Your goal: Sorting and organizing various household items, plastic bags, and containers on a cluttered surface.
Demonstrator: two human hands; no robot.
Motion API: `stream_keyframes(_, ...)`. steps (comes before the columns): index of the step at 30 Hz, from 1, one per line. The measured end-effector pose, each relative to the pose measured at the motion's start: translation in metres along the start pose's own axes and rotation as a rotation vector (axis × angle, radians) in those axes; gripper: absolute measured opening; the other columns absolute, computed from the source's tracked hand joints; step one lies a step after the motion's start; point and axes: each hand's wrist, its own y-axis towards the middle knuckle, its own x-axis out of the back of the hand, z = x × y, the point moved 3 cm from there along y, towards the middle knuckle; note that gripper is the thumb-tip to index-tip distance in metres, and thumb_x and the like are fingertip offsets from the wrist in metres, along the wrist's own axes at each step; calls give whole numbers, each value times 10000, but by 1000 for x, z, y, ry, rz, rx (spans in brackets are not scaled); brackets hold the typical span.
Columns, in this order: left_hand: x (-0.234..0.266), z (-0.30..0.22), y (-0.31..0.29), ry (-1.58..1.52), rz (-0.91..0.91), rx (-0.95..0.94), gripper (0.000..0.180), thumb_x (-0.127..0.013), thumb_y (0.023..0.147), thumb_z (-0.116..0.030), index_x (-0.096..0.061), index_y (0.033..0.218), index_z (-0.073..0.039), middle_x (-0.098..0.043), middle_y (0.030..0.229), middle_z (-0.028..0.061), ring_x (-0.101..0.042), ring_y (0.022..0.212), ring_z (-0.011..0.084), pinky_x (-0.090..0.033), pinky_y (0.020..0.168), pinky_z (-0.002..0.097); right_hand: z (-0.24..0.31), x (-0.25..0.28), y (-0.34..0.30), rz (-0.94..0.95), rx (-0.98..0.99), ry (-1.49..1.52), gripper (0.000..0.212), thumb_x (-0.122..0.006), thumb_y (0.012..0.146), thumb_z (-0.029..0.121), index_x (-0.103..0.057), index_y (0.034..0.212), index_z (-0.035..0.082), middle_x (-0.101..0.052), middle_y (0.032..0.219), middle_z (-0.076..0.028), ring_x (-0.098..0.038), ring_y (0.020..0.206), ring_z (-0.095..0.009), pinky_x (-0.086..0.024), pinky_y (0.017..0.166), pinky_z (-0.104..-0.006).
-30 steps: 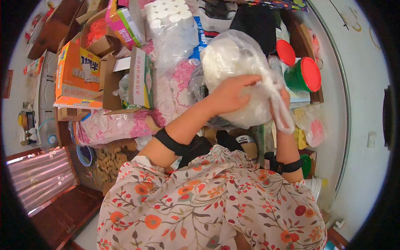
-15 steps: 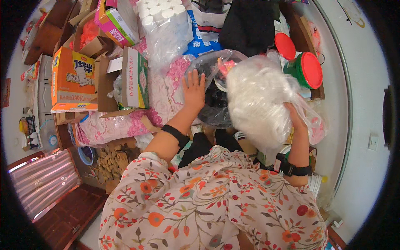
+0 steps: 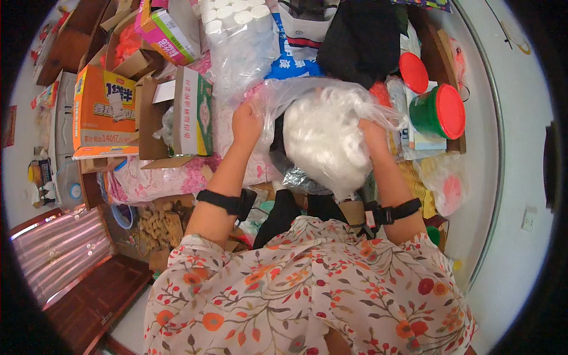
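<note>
Pink flowered cover (image 3: 160, 177) spreads across the middle and left of the scene, many goods on top. Orange box (image 3: 103, 118) stands at the left; just right of it, an open carton (image 3: 192, 112) with clear plastic showing inside. Black cloth (image 3: 361, 41) lies on the far side, right of centre. Pack of white rolls (image 3: 239, 53) sits far, left of centre, in clear wrap. Clear bag (image 3: 275, 92), large and thin, is spread at centre, dark stuff visible through it. White bundle (image 3: 325, 136), wrapped in clear plastic, is at centre over the right part of the bag; how far inside it sits, cannot tell. Green tub (image 3: 429, 112) is tilted at the right, red lid (image 3: 451, 110) facing right. Left hand (image 3: 246, 123) is left of the bundle and apart from it, fingers curled closed on the bag's left edge. Right hand (image 3: 374, 139) is at the bundle's right side, fingers closed on its gathered plastic, fingertips partly hidden.
</note>
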Motion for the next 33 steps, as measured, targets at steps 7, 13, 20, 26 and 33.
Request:
stream_keyframes(7,1,3,-22,-496,92,428,381,-385,922,-205,-530,635,-2,-549,566,71,-499,453,113,-377,423,277,-31,-89,17,221,136,-238,461,-445,869,136,-374,1284,-50,-398,1323,-212,-393,1229,-260,-291,1013,-299)
stream_keyframes(13,-25,-9,-24,-378,354,422,399,-419,931,-305,-578,731,1,-567,669,21,-480,597,100,-378,548,253,-75,-116,17,504,666,-1216,463,-477,785,112,-462,1232,-6,-116,1452,-201,-212,1283,-436,-204,1051,-476)
stream_keyframes(20,-67,-10,-54,-448,557,422,471,-428,928,-379,-567,713,17,-529,628,21,-478,601,111,-410,582,265,-118,-131,35,540,499,-1162,484,-464,801,155,-441,1276,68,-263,1398,-189,-257,1247,-440,-175,1048,-502)
stream_keyframes(26,-74,-3,-61,-543,603,442,425,-425,940,-321,-585,749,24,-564,689,16,-494,655,100,-419,632,257,-181,-139,62,403,684,-1136,334,-446,805,198,-618,1021,10,-542,1119,-179,-438,1105,-372,-263,990,-470)
stream_keyframes(33,-84,-3,-65,-650,586,488,370,-431,944,-269,-622,797,12,-623,758,31,-544,718,101,-444,696,258,-207,-153,72,251,645,-1066,291,-484,764,188,-638,972,54,-598,1077,-113,-475,1093,-299,-309,973,-400)
